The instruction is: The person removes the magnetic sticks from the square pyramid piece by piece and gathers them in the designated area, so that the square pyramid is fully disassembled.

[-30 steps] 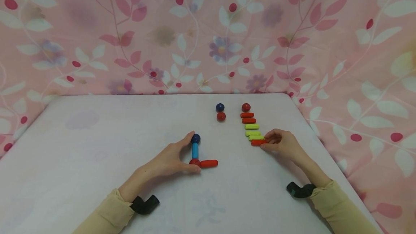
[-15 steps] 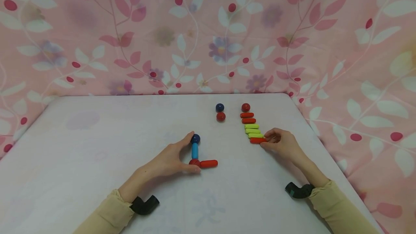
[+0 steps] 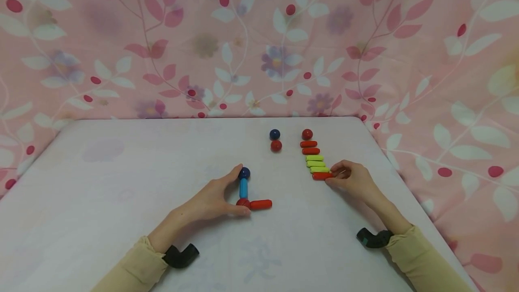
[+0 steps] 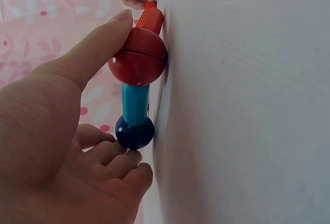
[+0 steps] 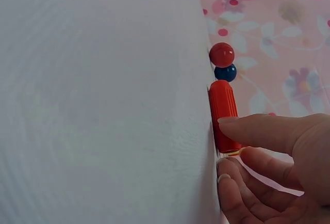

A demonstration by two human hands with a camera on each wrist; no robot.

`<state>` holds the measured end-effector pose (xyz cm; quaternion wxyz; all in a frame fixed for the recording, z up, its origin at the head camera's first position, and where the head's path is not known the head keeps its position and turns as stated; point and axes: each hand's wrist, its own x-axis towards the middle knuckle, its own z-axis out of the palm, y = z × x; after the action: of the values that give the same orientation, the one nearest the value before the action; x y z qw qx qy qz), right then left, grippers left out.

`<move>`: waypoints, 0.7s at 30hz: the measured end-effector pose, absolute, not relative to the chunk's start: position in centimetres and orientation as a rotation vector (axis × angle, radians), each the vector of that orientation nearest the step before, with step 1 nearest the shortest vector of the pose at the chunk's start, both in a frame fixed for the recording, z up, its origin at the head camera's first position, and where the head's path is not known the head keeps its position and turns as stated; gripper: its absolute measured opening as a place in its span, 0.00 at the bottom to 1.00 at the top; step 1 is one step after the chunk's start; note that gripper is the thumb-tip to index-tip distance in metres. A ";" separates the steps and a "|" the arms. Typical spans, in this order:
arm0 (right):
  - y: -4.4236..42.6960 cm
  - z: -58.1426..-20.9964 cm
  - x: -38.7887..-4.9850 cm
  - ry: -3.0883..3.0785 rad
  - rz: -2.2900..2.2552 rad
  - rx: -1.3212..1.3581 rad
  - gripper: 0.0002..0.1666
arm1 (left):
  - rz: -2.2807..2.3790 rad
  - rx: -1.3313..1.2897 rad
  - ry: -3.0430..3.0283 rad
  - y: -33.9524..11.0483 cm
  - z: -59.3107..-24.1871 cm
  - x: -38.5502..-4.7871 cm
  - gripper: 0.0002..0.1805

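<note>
My left hand (image 3: 211, 199) spans a joined L-shaped piece on the table: a dark blue ball (image 3: 244, 173), a light blue rod (image 3: 243, 188), a red ball (image 4: 138, 56) and a red rod (image 3: 261, 204) pointing right. The thumb lies against the red ball and the fingertips touch the blue ball. My right hand (image 3: 352, 177) pinches the right end of another red rod (image 5: 223, 110), the nearest in a row of loose rods. This rod lies against the nearest of the yellow-green rods (image 3: 315, 164). The hand hides its right end in the head view.
Beyond the yellow-green rods lie two red rods (image 3: 310, 151) and a red ball (image 3: 307, 134). Left of them, a dark blue ball (image 3: 275, 134) and a red ball (image 3: 276, 146) sit together. A floral cloth (image 3: 243, 57) hangs behind the white table (image 3: 121, 170).
The red rod at my right hand has shifted slightly away from me, and the yellow-green rods have closed up together. My left hand and the L-shaped piece have stayed put.
</note>
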<state>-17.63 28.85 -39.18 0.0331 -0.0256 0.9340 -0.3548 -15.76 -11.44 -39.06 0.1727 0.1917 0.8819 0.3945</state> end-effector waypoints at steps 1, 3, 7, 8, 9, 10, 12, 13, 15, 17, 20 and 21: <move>28.9 -39.0 -17.6 2.876 -1.082 -0.088 0.21 | 1.120 0.543 2.498 -11.4 -39.0 -15.8 0.64; 29.0 -38.4 -17.7 2.885 -1.062 -0.119 0.21 | 1.122 0.538 2.494 -11.4 -39.1 -15.8 0.64; 28.4 -36.6 -17.9 2.914 -1.060 -0.185 0.21 | 1.120 0.542 2.487 -11.4 -39.2 -15.8 0.64; 28.0 -36.2 -18.0 2.912 -1.075 -0.201 0.21 | 1.117 0.540 2.491 -11.4 -39.2 -15.8 0.64; 27.5 -35.8 -18.1 2.905 -1.098 -0.214 0.21 | 1.116 0.539 2.492 -11.4 -39.1 -15.8 0.64; 26.9 -35.4 -18.2 2.889 -1.126 -0.226 0.21 | 1.114 0.537 2.494 -11.4 -39.1 -15.8 0.64; 25.3 -34.6 -18.4 2.849 -1.190 -0.266 0.22 | 1.109 0.531 2.497 -11.4 -39.1 -15.8 0.64; 24.4 -34.3 -18.4 2.829 -1.217 -0.296 0.22 | 1.109 0.526 2.497 -11.4 -39.1 -15.8 0.64; 22.5 -33.8 -18.5 2.788 -1.266 -0.376 0.21 | 1.114 0.525 2.493 -11.4 -39.1 -15.8 0.64; 20.6 -33.5 -18.4 2.752 -1.294 -0.474 0.20 | 1.119 0.530 2.490 -11.4 -39.1 -15.8 0.63; 18.2 -33.8 -18.1 2.680 -1.313 -0.595 0.19 | 1.123 0.524 2.489 -11.4 -39.1 -15.9 0.63; 17.5 -34.1 -18.0 2.655 -1.308 -0.628 0.19 | 1.123 0.523 2.490 -11.4 -39.1 -15.9 0.63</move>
<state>-17.99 17.46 -34.12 0.0583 -0.2073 0.8760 -0.4315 -15.86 -11.41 -39.11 0.1795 0.1849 0.8808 0.3972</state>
